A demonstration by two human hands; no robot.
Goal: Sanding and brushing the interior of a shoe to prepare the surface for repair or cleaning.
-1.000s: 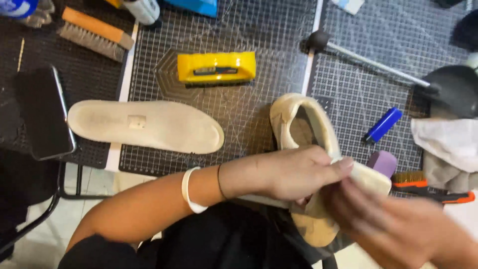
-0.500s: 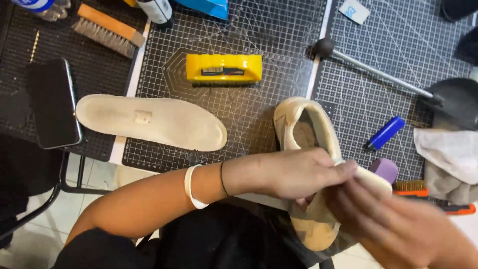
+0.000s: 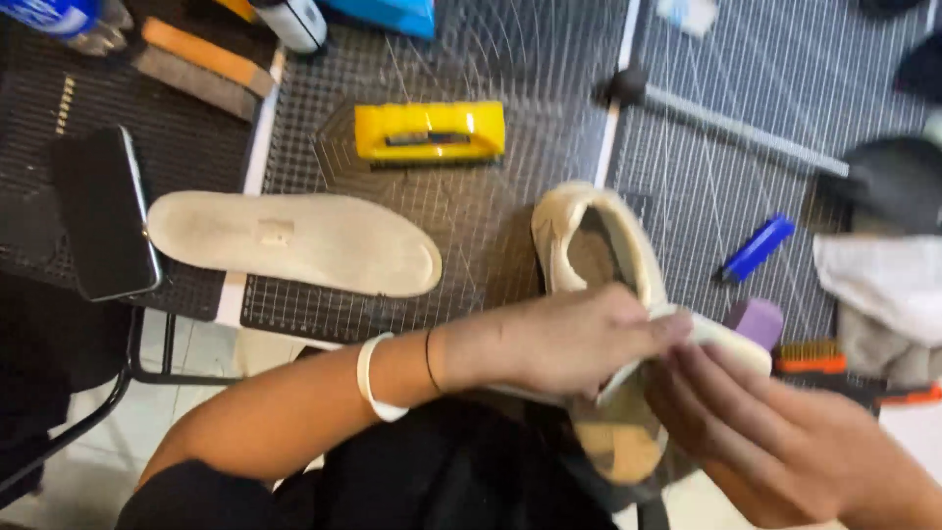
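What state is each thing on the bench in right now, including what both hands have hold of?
Shoe: cream, opening up, held over the mat edge.
Left hand: gripping the shoe's side.
Right hand: fingers closed on the shoe's edge; blurred.
Insole: out of the shoe, lying flat.
Phone: screen dark, flat.
Yellow block: lying flat, untouched.
Blue lighter: lying on its side.
Cloth: crumpled.

cream shoe (image 3: 589,245), cream insole (image 3: 294,240); yellow block (image 3: 430,131), blue lighter (image 3: 754,248); black gridded mat (image 3: 471,59)
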